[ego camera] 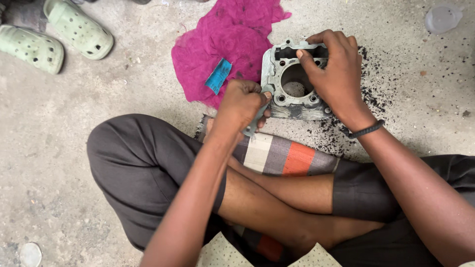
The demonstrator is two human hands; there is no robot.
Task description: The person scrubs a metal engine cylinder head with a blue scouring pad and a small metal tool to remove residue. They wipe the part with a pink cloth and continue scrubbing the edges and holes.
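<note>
One metal engine cylinder block (296, 81) is lying on the concrete floor (123, 94) just ahead of the crossed legs; right hand (334, 69) is gripping its top edge, left hand (242, 106) is closing on one flat grey scraper blade (258, 110) at the block's near left corner. Block's prob. heavy, stiff, gritty w/ sharp edges, so outer rim's looking like the best hold. Also lying nearby: 1 pink rag (222, 47), 1 blue strip (218, 75), 2 green clogs (54, 34).

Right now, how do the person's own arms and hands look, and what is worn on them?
Both forearms are bare, with no sleeves in view. The right hand has a dark braided band around its wrist. The left hand wears nothing: no glove, ring or watch shows.
</note>
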